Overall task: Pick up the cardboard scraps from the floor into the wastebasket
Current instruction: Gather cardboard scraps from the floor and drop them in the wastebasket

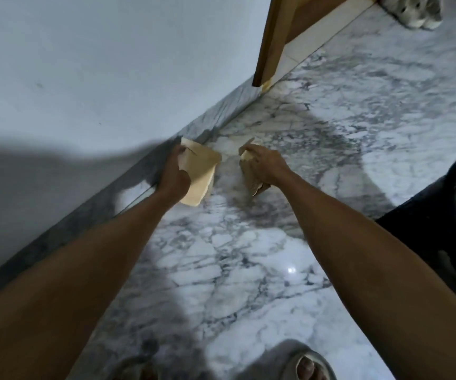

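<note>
A: Both your arms are stretched out over the marble floor, and each of your hands has cardboard in it.

B: Your left hand grips a pale tan scrap, thumb curled over its torn upper edge. It's a flat, roughly rectangular sheet, ragged where your thumb sits, its lower corner hanging below your wrist.

A: Your right hand is curled round a smaller scrap. That one is browner and crumpled, with a pointed tip poking up past your fingers and a frayed end under your wrist.

B: Both pieces are held above the floor, near the grey skirting along the white wall. The two scraps are close but apart.

A: The dark wastebasket is at your right, beside your forearm; something pale shows inside it, too blurred to name.

B: Your slippered foot is at the bottom edge. A wooden door frame stands farther along the wall, with pale shoes beyond.
</note>
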